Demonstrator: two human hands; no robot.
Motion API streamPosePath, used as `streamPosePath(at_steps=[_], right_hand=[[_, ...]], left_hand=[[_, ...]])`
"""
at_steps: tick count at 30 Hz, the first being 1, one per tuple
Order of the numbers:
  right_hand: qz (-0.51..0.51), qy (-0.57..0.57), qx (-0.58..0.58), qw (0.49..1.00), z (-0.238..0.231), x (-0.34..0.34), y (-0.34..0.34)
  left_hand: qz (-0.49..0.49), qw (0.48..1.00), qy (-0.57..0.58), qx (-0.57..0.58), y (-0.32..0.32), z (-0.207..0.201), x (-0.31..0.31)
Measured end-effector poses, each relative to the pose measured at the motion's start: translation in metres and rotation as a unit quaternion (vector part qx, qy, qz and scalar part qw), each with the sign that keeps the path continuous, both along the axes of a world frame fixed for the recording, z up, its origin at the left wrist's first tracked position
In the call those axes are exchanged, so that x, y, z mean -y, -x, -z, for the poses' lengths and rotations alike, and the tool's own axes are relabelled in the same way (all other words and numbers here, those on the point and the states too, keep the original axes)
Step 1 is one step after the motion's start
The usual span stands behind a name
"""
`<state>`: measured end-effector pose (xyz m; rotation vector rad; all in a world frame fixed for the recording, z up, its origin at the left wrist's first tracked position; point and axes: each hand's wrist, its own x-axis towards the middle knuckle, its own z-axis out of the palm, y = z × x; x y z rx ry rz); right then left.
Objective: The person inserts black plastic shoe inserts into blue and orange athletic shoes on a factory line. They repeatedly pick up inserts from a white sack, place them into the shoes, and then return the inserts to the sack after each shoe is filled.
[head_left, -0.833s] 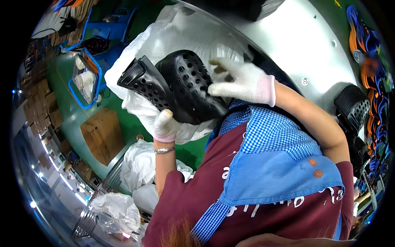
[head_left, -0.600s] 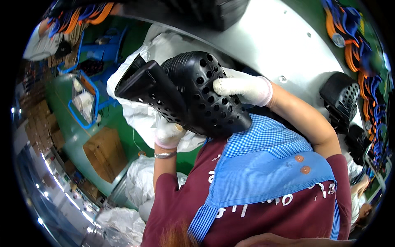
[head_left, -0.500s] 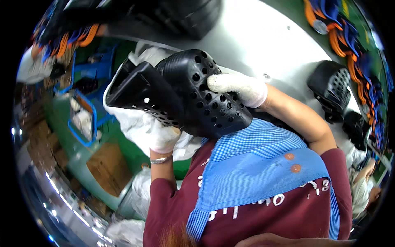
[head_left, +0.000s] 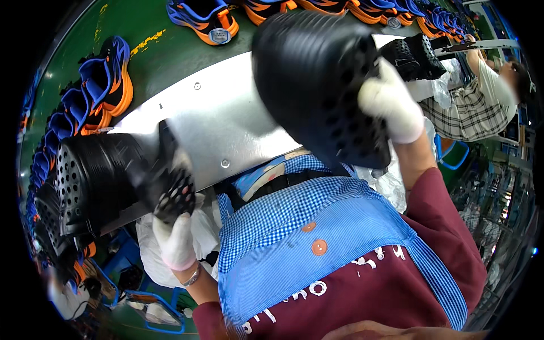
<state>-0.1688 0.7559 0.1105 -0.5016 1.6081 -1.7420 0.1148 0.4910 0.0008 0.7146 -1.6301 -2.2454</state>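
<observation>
My left hand [head_left: 174,242], in a white knit glove, grips the lower end of a narrow black perforated plastic piece [head_left: 177,190], which is partly blurred. My gloved right hand [head_left: 394,105] is closed on the holed side of a wider, rounded black perforated plastic shell [head_left: 317,85], raised above the metal table [head_left: 226,107]. The two pieces are apart. Close to the left-hand piece, at the table's left end, a stack of similar black shells [head_left: 93,181] lies on its side. Where the right fingers wrap the shell, part of them is hidden.
Rows of blue, orange and black shoes [head_left: 105,79] line the far side and left of the table. More black perforated pieces [head_left: 413,56] lie at its right end. A person [head_left: 481,96] sits at the far right. A blue-framed stool [head_left: 156,309] stands at lower left.
My hands held the two black pieces close together before; now they are separated, the left one lowered to the left, the shell carried right. My view has turned, bringing the table's length across it.
</observation>
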Motion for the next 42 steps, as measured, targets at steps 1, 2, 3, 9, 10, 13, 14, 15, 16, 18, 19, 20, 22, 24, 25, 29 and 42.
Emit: streamPosePath(at_steps=[1, 2, 3, 9, 10, 13, 14, 15, 16, 18, 19, 20, 22, 24, 25, 29, 42], right_hand=[[0.037, 0.002, -0.038, 0.999, 0.004, -0.009, 0.005], [0.044, -0.029, -0.03, 0.998, -0.001, -0.018, 0.014], [0.047, -0.06, -0.022, 0.997, -0.004, -0.02, 0.021], [0.047, -0.229, -0.103, 0.967, 0.064, -0.004, 0.056], [0.048, -0.162, -0.032, 0.985, 0.066, -0.005, 0.055], [0.053, -0.115, 0.03, 0.991, 0.073, -0.002, 0.055], [0.105, -0.104, -0.063, 0.987, 0.072, -0.002, 0.051], [0.155, -0.1, -0.126, 0.975, 0.071, -0.001, 0.05], [0.206, -0.102, -0.188, 0.955, 0.071, -0.001, 0.047], [0.208, -0.101, -0.225, 0.946, 0.068, -0.002, 0.047], [0.21, -0.104, -0.262, 0.936, 0.065, -0.004, 0.046], [0.231, -0.141, -0.238, 0.933, 0.053, -0.005, 0.039], [0.26, -0.097, -0.328, 0.903, 0.046, -0.01, 0.031], [0.183, 0.002, -0.392, 0.901, 0.041, -0.035, 0.032], [0.105, 0.004, -0.43, 0.897, 0.031, -0.042, 0.03], [-0.161, 0.061, -0.433, 0.885, -0.001, -0.065, 0.023], [0.104, -0.267, -0.498, 0.819, 0.043, -0.054, 0.006]], left_hand=[[0.005, 1.0, 0.001, -0.003, 0.008, -0.003, -0.001], [0.042, 0.999, -0.01, 0.032, 0.018, -0.009, -0.004], [0.073, 0.995, -0.021, 0.067, 0.025, -0.013, -0.007], [0.132, 0.983, 0.061, 0.109, 0.058, -0.033, -0.013], [0.11, 0.985, 0.072, 0.108, 0.064, -0.038, -0.018], [0.094, 0.985, 0.101, 0.104, 0.073, -0.044, -0.013], [0.107, 0.983, 0.121, 0.087, 0.077, -0.046, -0.009], [0.122, 0.98, 0.141, 0.069, 0.083, -0.049, -0.007], [0.121, 0.982, 0.127, 0.069, 0.091, -0.057, -0.008], [0.14, 0.982, 0.11, 0.065, 0.107, -0.074, -0.011], [0.161, 0.978, 0.111, 0.066, 0.114, -0.08, -0.011], [0.16, 0.976, 0.107, 0.097, 0.117, -0.088, -0.011], [0.224, 0.965, 0.122, 0.056, 0.138, -0.101, -0.015], [0.267, 0.956, 0.109, 0.051, 0.153, -0.109, -0.021], [0.297, 0.945, 0.134, 0.032, 0.163, -0.112, -0.025], [0.45, 0.892, 0.009, 0.046, 0.213, -0.142, -0.043], [0.198, 0.783, 0.573, -0.141, 0.357, -0.053, -0.114]])
